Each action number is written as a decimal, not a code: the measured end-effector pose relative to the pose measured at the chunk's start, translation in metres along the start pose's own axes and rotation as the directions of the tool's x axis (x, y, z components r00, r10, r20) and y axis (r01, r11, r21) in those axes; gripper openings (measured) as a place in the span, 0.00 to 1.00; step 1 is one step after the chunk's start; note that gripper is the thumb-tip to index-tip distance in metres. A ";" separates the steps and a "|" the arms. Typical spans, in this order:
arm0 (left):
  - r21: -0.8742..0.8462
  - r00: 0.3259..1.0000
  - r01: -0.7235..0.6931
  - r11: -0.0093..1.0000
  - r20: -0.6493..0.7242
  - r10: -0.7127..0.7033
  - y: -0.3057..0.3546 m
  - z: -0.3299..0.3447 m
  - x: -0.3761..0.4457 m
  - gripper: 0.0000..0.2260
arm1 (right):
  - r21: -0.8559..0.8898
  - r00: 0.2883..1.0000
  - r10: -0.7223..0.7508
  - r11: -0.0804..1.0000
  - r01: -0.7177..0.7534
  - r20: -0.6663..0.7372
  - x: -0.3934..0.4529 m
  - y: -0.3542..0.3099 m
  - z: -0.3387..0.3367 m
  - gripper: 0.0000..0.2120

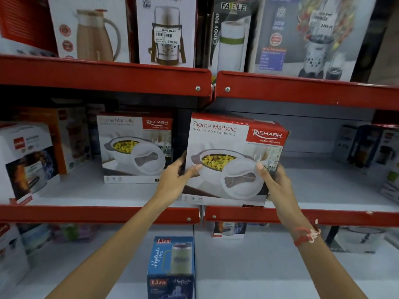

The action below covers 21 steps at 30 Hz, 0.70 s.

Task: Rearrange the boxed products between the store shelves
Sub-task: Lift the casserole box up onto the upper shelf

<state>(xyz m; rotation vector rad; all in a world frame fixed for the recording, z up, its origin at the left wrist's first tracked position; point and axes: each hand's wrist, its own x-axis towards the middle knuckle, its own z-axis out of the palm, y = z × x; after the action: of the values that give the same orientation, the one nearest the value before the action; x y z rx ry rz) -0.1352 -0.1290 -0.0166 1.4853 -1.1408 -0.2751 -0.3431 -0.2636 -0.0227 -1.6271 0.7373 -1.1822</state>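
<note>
At frame centre, the left hand (172, 180) and right hand (275, 182) clamp a white-and-red cardboard casserole box (234, 158), fingers pressed on its sides, above the red middle shelf (323, 216). Placement seems underway; next, lower it level.

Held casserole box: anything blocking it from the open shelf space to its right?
Nothing visible. Both hands, left hand and right hand, grip the Sigma Marbella casserole box; the middle shelf to its right is bare until the boxes at far right.

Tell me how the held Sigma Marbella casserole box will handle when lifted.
The held casserole box is probably stiff: its edges look straight under left hand and right hand. Likely bulky rather than heavy. Its glossy print may be slippery.
</note>
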 end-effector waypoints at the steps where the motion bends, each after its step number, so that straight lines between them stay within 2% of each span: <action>1: -0.009 1.000 -0.021 1.000 -0.009 0.021 0.004 -0.005 -0.004 0.26 | 0.008 1.000 -0.001 1.000 0.001 0.000 -0.003 -0.007 0.001 0.23; 6: 0.014 0.995 -0.061 0.998 -0.078 0.062 0.021 -0.040 -0.037 0.26 | 0.028 0.999 -0.005 1.000 0.004 0.038 -0.028 -0.039 0.008 0.26; 10: -0.032 0.993 0.011 0.999 -0.120 -0.015 0.026 -0.079 -0.063 0.24 | 0.020 0.990 -0.020 1.000 0.017 0.137 -0.054 -0.064 0.017 0.23; 15: -0.062 0.983 0.004 0.998 -0.185 -0.016 0.047 -0.119 -0.095 0.17 | -0.014 0.965 -0.055 0.998 0.060 0.257 -0.083 -0.091 0.020 0.22; 21: -0.084 0.984 0.019 0.996 -0.175 -0.034 0.056 -0.143 -0.126 0.11 | 0.037 0.951 -0.060 0.998 0.051 0.303 -0.105 -0.101 0.029 0.25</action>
<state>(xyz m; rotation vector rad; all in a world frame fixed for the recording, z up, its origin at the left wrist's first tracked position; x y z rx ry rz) -0.1213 0.0664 0.0196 1.4233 -0.9582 -0.2024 -0.3589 -0.1265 0.0319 -1.7639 0.4782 -0.9458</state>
